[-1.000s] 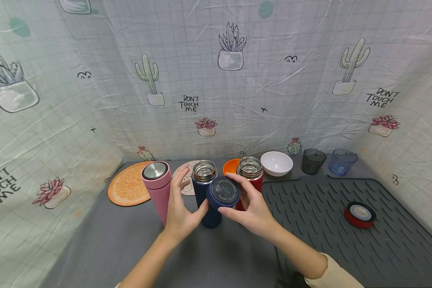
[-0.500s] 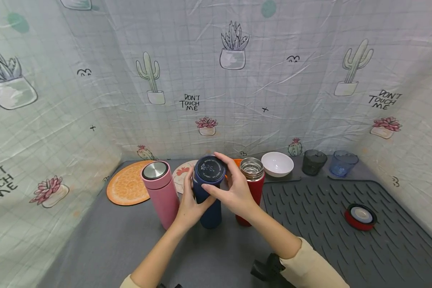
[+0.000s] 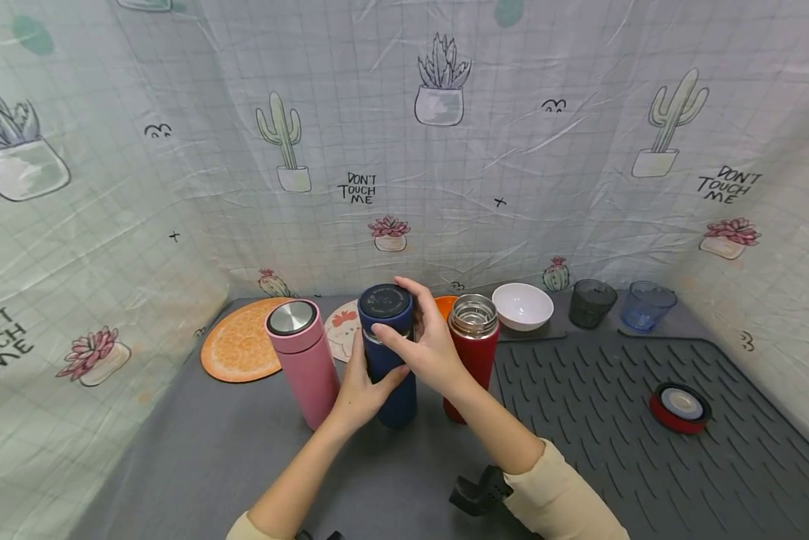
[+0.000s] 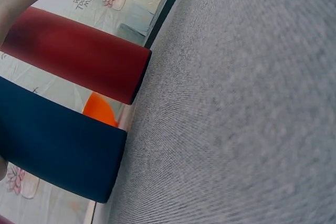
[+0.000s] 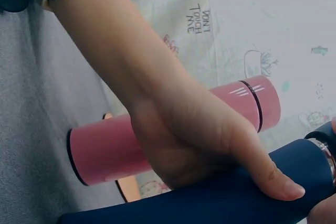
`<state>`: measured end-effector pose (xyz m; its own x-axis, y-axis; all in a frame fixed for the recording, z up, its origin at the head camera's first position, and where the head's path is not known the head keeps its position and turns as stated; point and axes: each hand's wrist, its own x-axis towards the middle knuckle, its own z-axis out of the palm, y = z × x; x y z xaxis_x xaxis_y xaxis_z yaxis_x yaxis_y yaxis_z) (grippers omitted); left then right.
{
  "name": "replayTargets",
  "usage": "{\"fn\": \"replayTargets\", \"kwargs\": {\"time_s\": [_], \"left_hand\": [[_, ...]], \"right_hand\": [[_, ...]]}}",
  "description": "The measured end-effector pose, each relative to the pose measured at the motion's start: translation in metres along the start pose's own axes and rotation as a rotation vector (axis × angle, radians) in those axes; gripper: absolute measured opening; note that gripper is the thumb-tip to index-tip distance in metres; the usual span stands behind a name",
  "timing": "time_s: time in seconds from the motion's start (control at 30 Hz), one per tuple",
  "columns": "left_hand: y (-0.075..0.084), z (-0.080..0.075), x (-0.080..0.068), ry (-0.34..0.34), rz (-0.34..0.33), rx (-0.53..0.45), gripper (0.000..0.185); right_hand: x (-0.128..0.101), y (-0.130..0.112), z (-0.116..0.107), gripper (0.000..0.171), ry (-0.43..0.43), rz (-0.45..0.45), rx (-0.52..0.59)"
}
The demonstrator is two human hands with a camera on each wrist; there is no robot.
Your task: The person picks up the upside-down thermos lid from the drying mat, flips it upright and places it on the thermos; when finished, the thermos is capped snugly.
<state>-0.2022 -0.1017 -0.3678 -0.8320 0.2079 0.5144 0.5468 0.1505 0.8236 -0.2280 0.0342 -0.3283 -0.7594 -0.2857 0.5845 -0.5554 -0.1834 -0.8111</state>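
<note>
A dark blue thermos (image 3: 397, 401) stands upright on the table in the head view. My left hand (image 3: 364, 390) grips its body from the left, the thumb across the front; that thumb (image 5: 278, 182) also shows in the right wrist view. With my right hand (image 3: 431, 349) I hold the blue lid (image 3: 385, 301) over the mouth. A strip of steel neck (image 5: 332, 156) shows between lid and body in the right wrist view. To the left stands a pink thermos (image 3: 303, 367) with its lid on. A red thermos (image 3: 474, 352) stands uncovered to the right, steel mouth showing.
A red lid (image 3: 679, 409) lies on the black ridged mat (image 3: 579, 420) at right. Along the back are a white bowl (image 3: 522, 306), a dark cup (image 3: 591, 304), a blue cup (image 3: 647, 305) and a partly hidden orange bowl (image 4: 100, 109). An orange-slice placemat (image 3: 242, 341) lies at back left.
My right hand has brought the blue lid left and onto the mouth of the blue thermos. My left hand, earlier beside the thermos with spread fingers, has closed around its body.
</note>
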Motion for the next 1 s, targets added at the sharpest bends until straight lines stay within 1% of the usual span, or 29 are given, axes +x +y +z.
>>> {"fn": "replayTargets", "kwargs": {"time_s": [0.1,0.23,0.37,0.53,0.7,1.0], "left_hand": [[0.001,0.000,0.000,0.000,0.001,0.005,0.074],[0.000,0.000,-0.001,0.005,0.013,0.022,0.076],[-0.001,0.001,-0.001,0.007,0.037,0.023,0.076],[-0.001,0.002,0.000,-0.004,0.057,0.016,0.076],[-0.001,0.002,0.000,0.005,0.048,0.021,0.076],[0.000,0.002,-0.001,0.005,0.027,0.022,0.077]], "right_hand": [[0.001,0.000,0.002,0.064,0.001,0.017,-0.020],[-0.001,-0.012,0.006,0.065,0.027,0.043,-0.038],[-0.002,-0.023,0.013,0.065,0.060,0.026,-0.040],[-0.003,-0.025,0.016,0.066,0.095,0.021,-0.041],[-0.003,-0.026,0.016,0.064,0.100,0.046,-0.046],[-0.005,-0.027,0.017,0.062,0.103,0.041,-0.076]]}}
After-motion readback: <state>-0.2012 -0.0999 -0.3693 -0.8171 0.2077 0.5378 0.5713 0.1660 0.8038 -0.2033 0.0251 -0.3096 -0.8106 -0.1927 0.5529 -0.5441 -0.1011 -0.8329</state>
